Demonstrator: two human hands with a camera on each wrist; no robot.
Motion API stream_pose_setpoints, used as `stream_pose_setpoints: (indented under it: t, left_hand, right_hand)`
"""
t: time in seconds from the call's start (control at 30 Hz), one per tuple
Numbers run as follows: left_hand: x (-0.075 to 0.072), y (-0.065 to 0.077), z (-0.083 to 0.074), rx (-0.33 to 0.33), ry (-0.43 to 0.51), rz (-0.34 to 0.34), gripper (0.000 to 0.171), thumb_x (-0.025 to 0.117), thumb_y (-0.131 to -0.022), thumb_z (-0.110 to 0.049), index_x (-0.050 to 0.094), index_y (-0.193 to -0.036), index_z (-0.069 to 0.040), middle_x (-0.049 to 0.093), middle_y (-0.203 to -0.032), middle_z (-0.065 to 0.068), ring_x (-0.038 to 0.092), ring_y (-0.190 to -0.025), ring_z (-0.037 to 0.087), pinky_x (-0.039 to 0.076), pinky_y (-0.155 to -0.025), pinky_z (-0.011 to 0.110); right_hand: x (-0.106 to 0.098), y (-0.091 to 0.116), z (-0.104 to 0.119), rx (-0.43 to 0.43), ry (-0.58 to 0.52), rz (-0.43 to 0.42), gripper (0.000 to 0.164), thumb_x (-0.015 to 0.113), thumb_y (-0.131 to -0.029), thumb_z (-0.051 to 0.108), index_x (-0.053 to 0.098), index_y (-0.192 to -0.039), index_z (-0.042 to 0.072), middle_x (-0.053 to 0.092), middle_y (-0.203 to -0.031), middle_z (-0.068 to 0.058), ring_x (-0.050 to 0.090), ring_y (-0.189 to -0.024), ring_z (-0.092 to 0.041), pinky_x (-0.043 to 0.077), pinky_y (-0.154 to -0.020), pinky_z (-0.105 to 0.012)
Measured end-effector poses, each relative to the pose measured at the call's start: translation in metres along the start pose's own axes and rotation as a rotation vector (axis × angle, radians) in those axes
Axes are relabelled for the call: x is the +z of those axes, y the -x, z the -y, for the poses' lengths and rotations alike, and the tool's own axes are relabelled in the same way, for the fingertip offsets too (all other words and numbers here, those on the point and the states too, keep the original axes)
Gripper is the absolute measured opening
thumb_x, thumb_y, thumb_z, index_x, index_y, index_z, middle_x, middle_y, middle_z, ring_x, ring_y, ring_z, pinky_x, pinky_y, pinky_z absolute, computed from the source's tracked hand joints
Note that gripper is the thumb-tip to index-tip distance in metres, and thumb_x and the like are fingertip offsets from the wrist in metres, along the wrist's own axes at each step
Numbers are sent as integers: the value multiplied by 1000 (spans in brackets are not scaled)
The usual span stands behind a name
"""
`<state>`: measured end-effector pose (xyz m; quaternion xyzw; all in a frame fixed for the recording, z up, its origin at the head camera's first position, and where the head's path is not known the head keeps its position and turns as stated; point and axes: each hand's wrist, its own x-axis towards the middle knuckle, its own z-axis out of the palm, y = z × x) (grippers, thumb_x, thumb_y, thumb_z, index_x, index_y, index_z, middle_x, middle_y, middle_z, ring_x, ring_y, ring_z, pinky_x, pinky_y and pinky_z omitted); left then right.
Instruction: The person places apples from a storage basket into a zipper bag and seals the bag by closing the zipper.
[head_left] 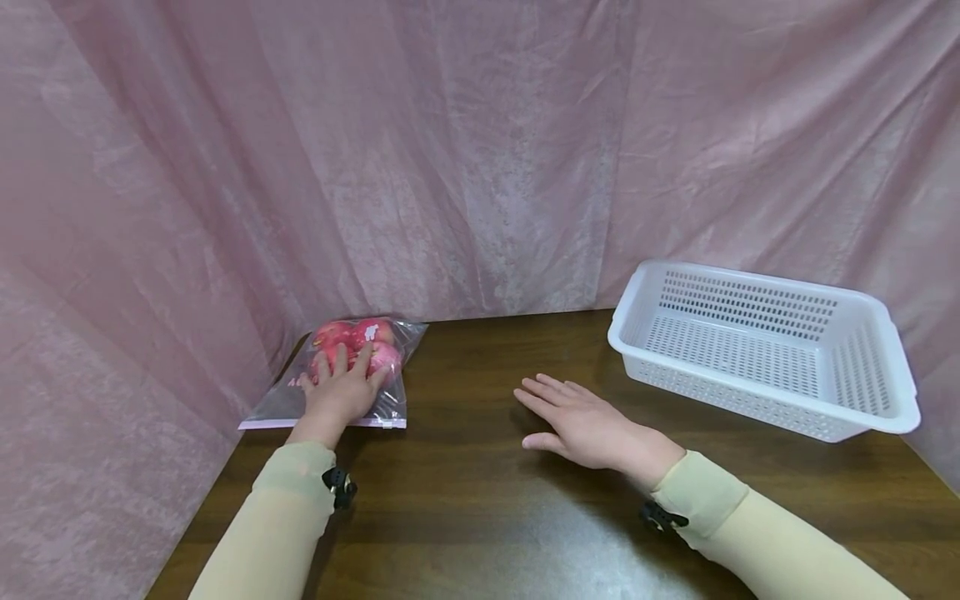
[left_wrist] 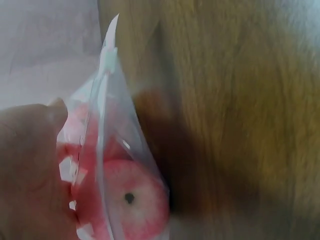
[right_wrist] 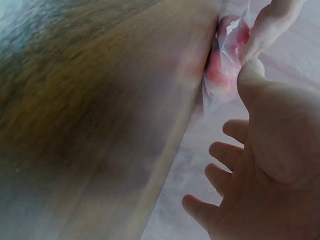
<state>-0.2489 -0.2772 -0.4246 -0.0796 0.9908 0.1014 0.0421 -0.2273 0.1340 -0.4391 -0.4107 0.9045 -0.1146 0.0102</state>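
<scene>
At the left of the table, a clear zip bag lies flat with several red and pink apples inside. My left hand rests over the bag, its fingers spread across the apples. Seen from the left wrist, one apple shows its dark end through the plastic, beside the bag's zip strip. My right hand is over the middle of the table, holding nothing, with fingers extended. The right wrist view shows that hand with thumb and fingers apart.
A white perforated plastic basket stands at the right rear of the brown wooden table; no contents show in it. Pink curtains hang behind the table and along its left side.
</scene>
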Motion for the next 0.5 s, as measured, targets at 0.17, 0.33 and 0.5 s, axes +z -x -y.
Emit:
stream_pose_setpoints:
  t: [0.17, 0.33, 0.5]
  left_hand:
    - [6, 4, -7, 28, 1, -60, 81, 41, -113, -60, 22, -176, -12, 3, -179, 32, -5, -162, 60, -8, -119, 84]
    - [9, 14, -23, 101, -35, -120, 82, 38, -113, -64, 25, -176, -13, 12, -180, 27, 2, -165, 54, -5, -122, 82]
    - [14, 31, -39, 165, -79, -148, 78, 39, -115, -61, 29, -175, -12, 20, -179, 24, 10, -166, 51, 2, -124, 80]
  right_hand:
    - [-2, 2, 1, 18, 40, -77, 80, 60, -110, 56, 38, -172, 11, 34, -177, -12, 26, -165, -36, 27, -128, -61]
    - [-4, 7, 1, 33, 72, -152, 81, 61, -109, 56, 39, -172, 11, 36, -176, -13, 29, -164, -38, 28, -127, -62]
    - [-4, 12, 1, 38, 98, -207, 80, 63, -108, 56, 42, -170, 10, 40, -174, -15, 32, -163, -38, 29, -127, -62]
